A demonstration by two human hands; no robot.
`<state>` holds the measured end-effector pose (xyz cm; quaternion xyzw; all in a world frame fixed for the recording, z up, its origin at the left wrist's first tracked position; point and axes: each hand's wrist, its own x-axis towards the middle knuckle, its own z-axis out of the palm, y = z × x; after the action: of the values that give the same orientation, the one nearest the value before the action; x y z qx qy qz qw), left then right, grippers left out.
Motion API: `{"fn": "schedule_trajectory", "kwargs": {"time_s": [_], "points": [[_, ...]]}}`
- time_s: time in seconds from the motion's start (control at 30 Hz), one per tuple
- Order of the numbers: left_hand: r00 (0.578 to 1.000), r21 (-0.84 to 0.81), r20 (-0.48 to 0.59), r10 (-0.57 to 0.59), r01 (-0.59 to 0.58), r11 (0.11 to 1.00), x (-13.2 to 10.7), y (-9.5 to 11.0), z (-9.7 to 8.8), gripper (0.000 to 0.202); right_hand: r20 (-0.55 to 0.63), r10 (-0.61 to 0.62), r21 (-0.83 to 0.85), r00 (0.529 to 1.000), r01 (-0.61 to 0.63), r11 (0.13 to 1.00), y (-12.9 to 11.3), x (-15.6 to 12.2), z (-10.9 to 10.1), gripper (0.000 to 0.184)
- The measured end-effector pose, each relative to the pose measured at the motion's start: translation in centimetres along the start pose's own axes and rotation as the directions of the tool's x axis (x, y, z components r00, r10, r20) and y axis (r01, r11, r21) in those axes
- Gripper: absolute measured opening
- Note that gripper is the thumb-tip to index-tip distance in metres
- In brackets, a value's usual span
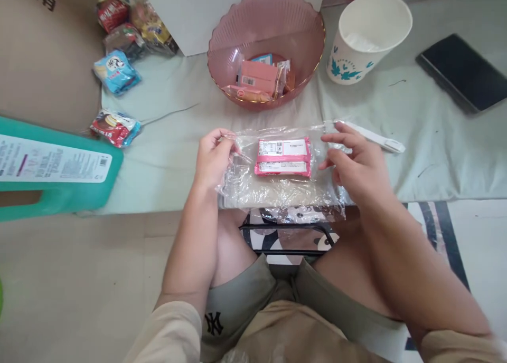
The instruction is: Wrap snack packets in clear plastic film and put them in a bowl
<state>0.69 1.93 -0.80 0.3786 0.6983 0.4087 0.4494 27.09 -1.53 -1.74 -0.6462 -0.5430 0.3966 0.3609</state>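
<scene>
A sheet of clear plastic film (277,197) lies crinkled along the table's front edge, its near side hanging over. On the film rests a small pink-and-white snack packet (283,157), its printed label facing up. My left hand (216,154) pinches the film's left edge between thumb and fingers. Over the film's right side is my right hand (350,160), fingers apart and curved, with nothing gripped between them. Just behind that hand lies a slim white plastic tool (382,140), partly covered by it; its kind is unclear.
Behind the film stands a pink fluted bowl (225,41) with several wrapped snacks. A paper cup (344,51) and a black phone (463,70) are to the right. More snack packets (116,72), a cardboard box (47,62) and a green container (106,178) occupy the left.
</scene>
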Motion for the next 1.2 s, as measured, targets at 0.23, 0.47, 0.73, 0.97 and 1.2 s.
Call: {"fn": "schedule_trajectory", "kwargs": {"time_s": [0.23,0.47,0.73,0.97,1.2], "points": [[0.956,0.424,-0.152,0.25,-0.165,0.89,1.1,-1.6,-2.1,0.007,-0.274,-0.114,0.013,0.955,0.122,0.992,1.2,0.7,0.0,0.041],[0.571,0.4,0.145,0.808,-0.781,0.48,-6.1,1.3,-1.9,0.013,0.213,-0.666,-0.267,0.715,0.698,0.664,-0.6,-1.1,2.6,0.024],[0.753,0.311,0.322,0.573,-0.656,0.687,-2.6,-1.7,1.3,0.028,0.356,-0.454,-0.461,0.817,0.576,0.675,-0.1,0.0,3.9,0.067],[0.822,0.313,0.213,0.528,-0.57,0.76,-0.5,-3.7,1.5,0.07,0.369,-0.473,-0.429,0.8,0.598,0.677,0.0,0.0,2.8,0.061],[0.836,0.417,0.209,0.506,-0.545,0.728,-1.4,-3.5,1.8,0.066,0.222,-0.58,-0.351,0.784,0.619,0.703,-2.3,-2.6,-1.3,0.057]]}}
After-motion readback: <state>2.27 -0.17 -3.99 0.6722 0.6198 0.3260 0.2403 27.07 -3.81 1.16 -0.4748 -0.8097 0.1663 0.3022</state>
